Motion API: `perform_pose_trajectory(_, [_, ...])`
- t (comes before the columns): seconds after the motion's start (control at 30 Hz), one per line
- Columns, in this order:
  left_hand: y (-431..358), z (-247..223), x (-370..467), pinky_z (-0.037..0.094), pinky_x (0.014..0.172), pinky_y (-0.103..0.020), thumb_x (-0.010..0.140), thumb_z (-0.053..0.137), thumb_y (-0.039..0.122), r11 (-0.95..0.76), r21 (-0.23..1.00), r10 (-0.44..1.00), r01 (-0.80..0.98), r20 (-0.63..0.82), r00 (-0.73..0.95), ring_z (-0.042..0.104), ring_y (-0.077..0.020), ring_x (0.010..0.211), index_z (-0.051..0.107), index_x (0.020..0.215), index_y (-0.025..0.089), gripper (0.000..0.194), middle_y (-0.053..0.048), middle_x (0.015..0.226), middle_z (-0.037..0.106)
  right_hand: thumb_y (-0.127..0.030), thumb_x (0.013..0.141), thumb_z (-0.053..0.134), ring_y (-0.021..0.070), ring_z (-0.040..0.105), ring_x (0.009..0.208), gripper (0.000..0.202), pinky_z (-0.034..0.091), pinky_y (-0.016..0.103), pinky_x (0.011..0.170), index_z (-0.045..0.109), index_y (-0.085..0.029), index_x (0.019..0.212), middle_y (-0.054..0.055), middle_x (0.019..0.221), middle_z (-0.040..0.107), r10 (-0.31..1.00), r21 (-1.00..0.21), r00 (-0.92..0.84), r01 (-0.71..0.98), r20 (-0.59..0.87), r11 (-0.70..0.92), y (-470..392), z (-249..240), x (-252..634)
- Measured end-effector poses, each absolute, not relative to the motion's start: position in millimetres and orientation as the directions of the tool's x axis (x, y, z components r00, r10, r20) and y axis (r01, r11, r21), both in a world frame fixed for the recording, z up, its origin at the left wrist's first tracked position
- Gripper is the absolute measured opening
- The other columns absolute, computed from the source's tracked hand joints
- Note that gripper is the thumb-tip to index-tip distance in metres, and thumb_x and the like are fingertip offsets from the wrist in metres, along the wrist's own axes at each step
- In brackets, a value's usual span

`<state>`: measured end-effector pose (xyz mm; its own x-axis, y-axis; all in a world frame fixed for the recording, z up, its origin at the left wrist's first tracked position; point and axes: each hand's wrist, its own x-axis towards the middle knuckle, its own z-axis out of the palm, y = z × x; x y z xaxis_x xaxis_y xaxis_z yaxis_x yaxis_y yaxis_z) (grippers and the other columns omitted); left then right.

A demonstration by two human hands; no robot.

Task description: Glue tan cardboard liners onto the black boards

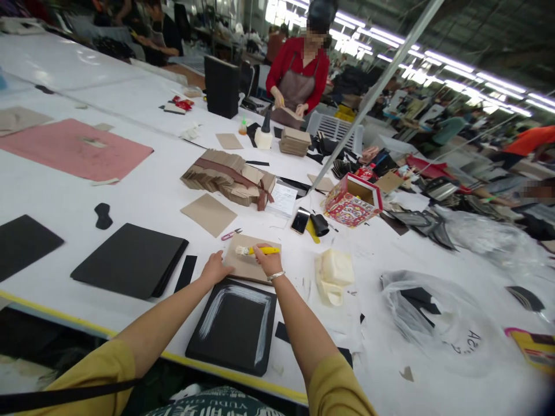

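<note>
My right hand grips a glue brush by its yellow handle; its pale bristles are over a stack of beige boards. My left hand rests at the left edge of that stack, thumb and fingers apart. Nearer to me lies a stack of black panels, its top one marked with white glue strokes along three sides. Small snips with pink handles lie just beyond my left hand. To the right of my right hand stands a whitish, glue-crusted container.
Black sheets are stacked at left. Beyond my hands are a tied bundle of beige pieces, a phone and a red patterned box. A slanted metal pole rises from the table. A co-worker stands across it.
</note>
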<state>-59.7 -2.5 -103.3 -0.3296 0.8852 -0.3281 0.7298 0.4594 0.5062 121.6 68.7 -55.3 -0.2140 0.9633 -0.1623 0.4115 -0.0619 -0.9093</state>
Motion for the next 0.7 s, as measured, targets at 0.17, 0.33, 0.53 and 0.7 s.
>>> perform_pose_trajectory(0.17, [-7, -108, -54, 0.041, 0.083, -0.032, 0.062, 0.060, 0.041, 0.463, 0.543, 0.886, 0.701, -0.303, -0.351, 0.053, -0.0258, 0.100, 0.038, 0.122, 0.006, 0.072, -0.016, 0.107, 0.055, -0.034, 0.073, 0.056, 0.0082, 0.052, 0.047, 0.018, 0.043, 0.018, 0.048, 0.064, -0.018, 0.079, -0.003, 0.057, 0.059, 0.837, -0.890, -0.503, 0.454, -0.217, 0.042, 85, -65, 90])
perform_pose_trajectory(0.33, [-8, -115, -52, 0.040, 0.086, -0.032, 0.062, 0.060, 0.039, 0.469, 0.590, 0.883, 0.657, -0.297, -0.364, 0.052, -0.0245, 0.100, 0.037, 0.122, 0.004, 0.073, -0.016, 0.107, 0.054, -0.027, 0.071, 0.059, 0.0087, 0.052, 0.048, 0.010, 0.043, 0.019, 0.051, 0.065, -0.020, 0.074, -0.003, 0.060, 0.061, 0.864, -0.849, -0.463, 0.522, -0.198, 0.085, 115, -76, 74])
perform_pose_trajectory(0.53, [-11, -114, -52, 0.040, 0.086, -0.033, 0.065, 0.058, 0.037, 0.441, 0.589, 0.897, 0.677, -0.257, -0.360, 0.053, -0.0238, 0.099, 0.040, 0.122, 0.008, 0.067, -0.014, 0.106, 0.054, -0.032, 0.075, 0.051, 0.0110, 0.056, 0.054, 0.020, 0.044, 0.021, 0.053, 0.065, -0.018, 0.079, 0.002, 0.063, 0.063, 0.991, -0.802, -0.080, 0.596, -0.111, -0.042, 135, -82, 100])
perform_pose_trajectory(0.7, [-14, -110, -49, 0.040, 0.087, -0.033, 0.068, 0.054, 0.039, 0.411, 0.528, 0.912, 0.743, -0.243, -0.332, 0.053, -0.0240, 0.099, 0.040, 0.123, 0.012, 0.063, -0.013, 0.110, 0.049, -0.030, 0.079, 0.041, 0.0109, 0.054, 0.052, 0.026, 0.041, 0.020, 0.050, 0.062, -0.016, 0.073, 0.003, 0.063, 0.062, 0.994, -0.758, 0.082, 0.643, -0.070, -0.107, 115, -69, 171])
